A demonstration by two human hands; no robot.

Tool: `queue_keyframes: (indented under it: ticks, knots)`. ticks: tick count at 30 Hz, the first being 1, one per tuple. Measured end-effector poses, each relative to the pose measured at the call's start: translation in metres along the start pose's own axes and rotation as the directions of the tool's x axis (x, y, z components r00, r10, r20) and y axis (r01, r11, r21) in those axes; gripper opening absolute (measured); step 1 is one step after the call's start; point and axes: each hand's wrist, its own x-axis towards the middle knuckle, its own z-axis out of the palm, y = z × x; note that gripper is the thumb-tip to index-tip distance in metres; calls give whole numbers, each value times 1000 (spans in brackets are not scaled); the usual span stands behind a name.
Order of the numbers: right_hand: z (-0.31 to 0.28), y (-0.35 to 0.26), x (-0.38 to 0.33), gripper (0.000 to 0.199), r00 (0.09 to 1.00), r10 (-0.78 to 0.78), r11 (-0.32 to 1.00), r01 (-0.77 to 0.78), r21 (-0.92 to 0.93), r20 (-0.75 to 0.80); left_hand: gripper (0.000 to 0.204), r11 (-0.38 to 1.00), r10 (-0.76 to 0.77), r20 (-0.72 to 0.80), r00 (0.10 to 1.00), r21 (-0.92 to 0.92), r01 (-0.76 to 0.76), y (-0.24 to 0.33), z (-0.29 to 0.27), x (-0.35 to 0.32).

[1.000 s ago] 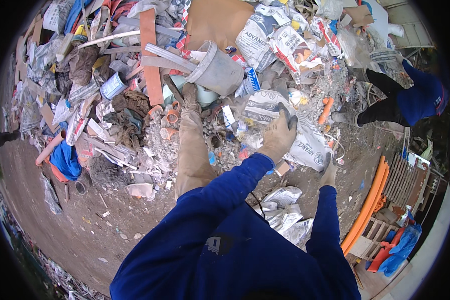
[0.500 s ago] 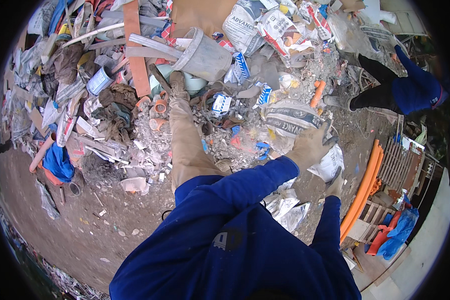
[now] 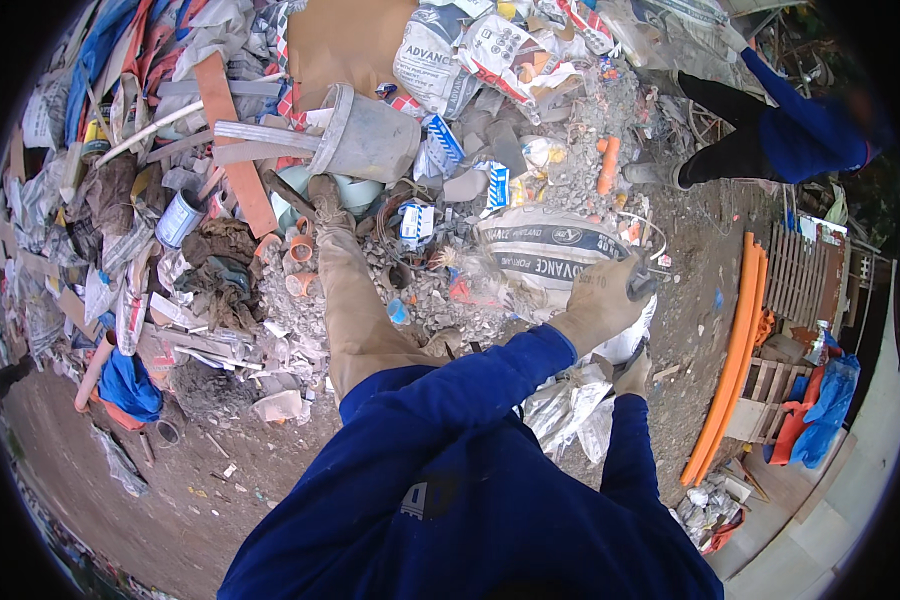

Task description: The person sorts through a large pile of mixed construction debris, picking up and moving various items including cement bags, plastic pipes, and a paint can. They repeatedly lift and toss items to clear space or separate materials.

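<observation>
My left hand [image 3: 598, 302], in a tan glove, is closed on the right end of a white cement sack [image 3: 545, 250] with a dark band, lying on the rubble. Just below it, my right hand [image 3: 632, 375], also gloved, grips the sack's lower edge, beside crumpled clear plastic [image 3: 570, 410]. Both blue sleeves reach out from the lower middle. My leg in tan trousers [image 3: 355, 310] stretches up to a boot [image 3: 325, 200] planted in the debris.
A heap of rubble, boards, torn sacks and cardboard fills the upper left. A grey bucket [image 3: 365, 135] lies tipped beyond my boot. Another person [image 3: 780, 135] in blue stands upper right. Orange pipes [image 3: 735, 350] and a wooden pallet [image 3: 770, 395] are on the right.
Both hands have shifted right and slightly down in the picture with the white sack, which is pulled away from the heap. The other person has moved further up right.
</observation>
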Motion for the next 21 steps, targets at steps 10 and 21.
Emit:
queue_keyframes:
  ticks: [10, 21]
  knots:
    - [-23, 34, -18, 45, 990, 102, 922, -129, -365, -93, 27, 981, 191, 31, 981, 39, -193, -2, 11, -11]
    - [76, -51, -110, 64, 593, -526, 155, 771, -617, 609, 35, 949, 149, 259, 954, 234, -212, 15, 43, -27]
